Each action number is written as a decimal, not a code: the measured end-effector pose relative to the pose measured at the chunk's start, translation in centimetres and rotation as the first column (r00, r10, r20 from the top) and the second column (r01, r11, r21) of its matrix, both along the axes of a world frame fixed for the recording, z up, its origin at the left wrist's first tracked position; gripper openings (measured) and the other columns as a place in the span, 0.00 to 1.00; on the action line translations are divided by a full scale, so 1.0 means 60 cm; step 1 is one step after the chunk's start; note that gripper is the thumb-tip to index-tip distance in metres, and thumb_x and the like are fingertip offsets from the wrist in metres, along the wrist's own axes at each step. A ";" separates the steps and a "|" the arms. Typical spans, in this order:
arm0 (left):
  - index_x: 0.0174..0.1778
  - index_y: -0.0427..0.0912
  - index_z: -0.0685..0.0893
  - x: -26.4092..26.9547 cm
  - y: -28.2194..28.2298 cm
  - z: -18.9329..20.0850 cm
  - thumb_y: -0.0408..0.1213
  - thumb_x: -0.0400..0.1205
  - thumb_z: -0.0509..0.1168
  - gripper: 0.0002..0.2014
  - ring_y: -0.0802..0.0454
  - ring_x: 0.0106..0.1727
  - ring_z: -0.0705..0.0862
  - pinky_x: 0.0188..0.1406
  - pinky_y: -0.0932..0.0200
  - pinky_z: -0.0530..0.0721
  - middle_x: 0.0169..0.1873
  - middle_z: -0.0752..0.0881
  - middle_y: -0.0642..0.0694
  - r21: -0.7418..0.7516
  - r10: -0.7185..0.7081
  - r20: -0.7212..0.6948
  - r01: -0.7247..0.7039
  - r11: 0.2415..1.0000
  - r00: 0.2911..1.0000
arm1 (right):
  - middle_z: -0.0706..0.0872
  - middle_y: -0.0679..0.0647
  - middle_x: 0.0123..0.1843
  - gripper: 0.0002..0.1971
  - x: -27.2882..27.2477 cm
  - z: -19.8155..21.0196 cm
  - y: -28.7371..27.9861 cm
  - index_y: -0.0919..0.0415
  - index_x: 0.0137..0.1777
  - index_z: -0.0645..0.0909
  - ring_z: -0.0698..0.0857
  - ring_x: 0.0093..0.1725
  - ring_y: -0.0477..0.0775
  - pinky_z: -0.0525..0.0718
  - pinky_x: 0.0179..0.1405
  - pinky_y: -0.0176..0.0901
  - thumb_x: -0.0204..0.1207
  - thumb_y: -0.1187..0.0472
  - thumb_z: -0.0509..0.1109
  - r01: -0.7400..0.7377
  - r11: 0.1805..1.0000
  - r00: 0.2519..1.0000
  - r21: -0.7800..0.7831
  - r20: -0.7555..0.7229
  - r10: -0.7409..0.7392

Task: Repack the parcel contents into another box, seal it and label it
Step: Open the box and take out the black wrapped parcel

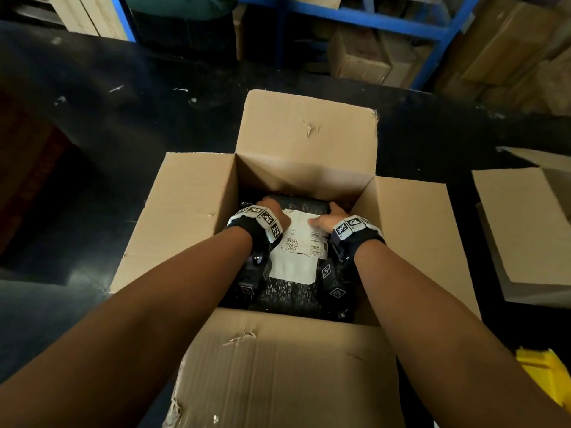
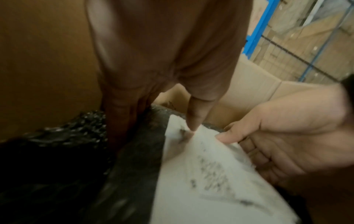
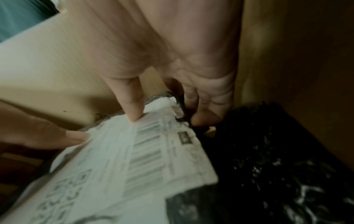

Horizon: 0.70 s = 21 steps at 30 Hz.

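Note:
An open cardboard box [image 1: 191, 205] stands on the dark table with all its flaps spread out. Inside lies a parcel in black bubble wrap [image 1: 290, 295] with a white shipping label [image 1: 296, 261] on top. My left hand [image 1: 272, 211] grips the parcel's left side: the fingers [image 2: 122, 118] reach down between wrap and box wall, and the thumb [image 2: 193, 115] presses on the label [image 2: 210, 181]. My right hand [image 1: 330, 217] grips the right side, with fingers [image 3: 203, 109] curled over the edge of the parcel [image 3: 268, 151] and thumb on the label [image 3: 134, 166].
A second open cardboard box [image 1: 525, 230] lies at the right of the table [image 1: 123, 118]. Something yellow [image 1: 543, 372] shows at the lower right edge. Blue shelving [image 1: 370, 20] with cartons stands beyond the table, and a person in dark green [image 1: 179, 7] is at the far side.

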<state>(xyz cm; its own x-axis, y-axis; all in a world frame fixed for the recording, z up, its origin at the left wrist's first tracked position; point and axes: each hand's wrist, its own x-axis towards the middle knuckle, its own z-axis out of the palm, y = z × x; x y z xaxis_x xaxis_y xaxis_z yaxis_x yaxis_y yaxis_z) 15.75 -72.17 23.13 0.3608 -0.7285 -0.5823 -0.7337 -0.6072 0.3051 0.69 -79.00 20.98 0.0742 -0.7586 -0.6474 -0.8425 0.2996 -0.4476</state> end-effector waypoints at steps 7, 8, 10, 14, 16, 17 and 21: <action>0.73 0.30 0.64 -0.005 -0.014 0.043 0.41 0.73 0.70 0.36 0.39 0.65 0.79 0.63 0.51 0.80 0.66 0.77 0.37 0.027 0.174 -0.121 -0.172 0.985 0.977 | 0.78 0.58 0.66 0.34 -0.015 0.048 -0.001 0.57 0.74 0.65 0.79 0.55 0.57 0.76 0.50 0.43 0.71 0.62 0.77 0.021 0.994 0.999 -0.111 0.052 -0.015; 0.75 0.29 0.59 -0.005 -0.015 0.049 0.40 0.75 0.70 0.38 0.39 0.67 0.77 0.65 0.50 0.78 0.68 0.74 0.36 0.023 0.197 -0.130 -0.196 0.980 0.972 | 0.78 0.58 0.67 0.35 -0.018 0.053 0.001 0.56 0.75 0.64 0.80 0.56 0.58 0.77 0.51 0.43 0.71 0.62 0.77 0.007 0.992 0.998 -0.126 0.057 0.000; 0.77 0.28 0.57 -0.004 -0.014 0.063 0.39 0.76 0.70 0.39 0.38 0.69 0.76 0.67 0.50 0.77 0.71 0.72 0.35 -0.015 0.221 -0.141 -0.225 0.974 0.965 | 0.77 0.58 0.70 0.40 -0.024 0.063 0.005 0.54 0.79 0.60 0.79 0.64 0.61 0.78 0.56 0.45 0.70 0.60 0.78 -0.021 0.989 0.997 -0.145 0.073 0.032; 0.77 0.28 0.55 -0.003 -0.004 0.064 0.39 0.74 0.73 0.42 0.37 0.69 0.76 0.68 0.46 0.77 0.70 0.73 0.33 -0.102 0.190 -0.172 -0.209 0.973 0.967 | 0.78 0.55 0.69 0.39 -0.035 0.088 0.011 0.52 0.77 0.66 0.80 0.62 0.59 0.82 0.56 0.49 0.67 0.55 0.80 -0.040 0.987 0.995 -0.156 0.085 0.054; 0.77 0.31 0.53 -0.004 0.006 0.061 0.39 0.73 0.75 0.45 0.37 0.66 0.78 0.65 0.44 0.78 0.67 0.76 0.35 -0.167 0.134 -0.201 -0.169 0.971 0.970 | 0.78 0.56 0.69 0.38 -0.038 0.095 0.018 0.54 0.75 0.67 0.80 0.63 0.60 0.80 0.59 0.47 0.67 0.56 0.80 -0.018 0.981 0.995 -0.193 0.089 0.036; 0.79 0.34 0.51 -0.005 0.012 0.060 0.38 0.74 0.74 0.45 0.37 0.64 0.79 0.64 0.44 0.79 0.65 0.77 0.35 -0.198 0.097 -0.219 -0.141 0.970 0.971 | 0.78 0.57 0.69 0.37 -0.038 0.096 0.023 0.55 0.75 0.67 0.79 0.64 0.60 0.78 0.59 0.46 0.67 0.58 0.80 0.008 0.980 0.994 -0.201 0.106 0.013; 0.79 0.46 0.59 -0.006 0.029 0.064 0.38 0.75 0.73 0.40 0.38 0.66 0.79 0.62 0.51 0.78 0.67 0.78 0.37 -0.259 -0.084 -0.180 0.035 0.965 0.980 | 0.78 0.57 0.63 0.33 -0.044 0.102 0.050 0.58 0.73 0.68 0.79 0.61 0.58 0.74 0.53 0.41 0.70 0.61 0.78 0.054 0.970 0.982 -0.237 0.190 -0.008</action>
<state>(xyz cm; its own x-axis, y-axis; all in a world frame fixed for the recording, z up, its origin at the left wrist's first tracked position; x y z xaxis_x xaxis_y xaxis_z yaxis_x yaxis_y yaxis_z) 15.37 -70.42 26.95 0.2142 -0.8776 -0.4288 -0.6808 -0.4489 0.5787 -1.94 -76.00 27.12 0.1507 -0.8937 -0.4226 -0.7291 0.1882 -0.6580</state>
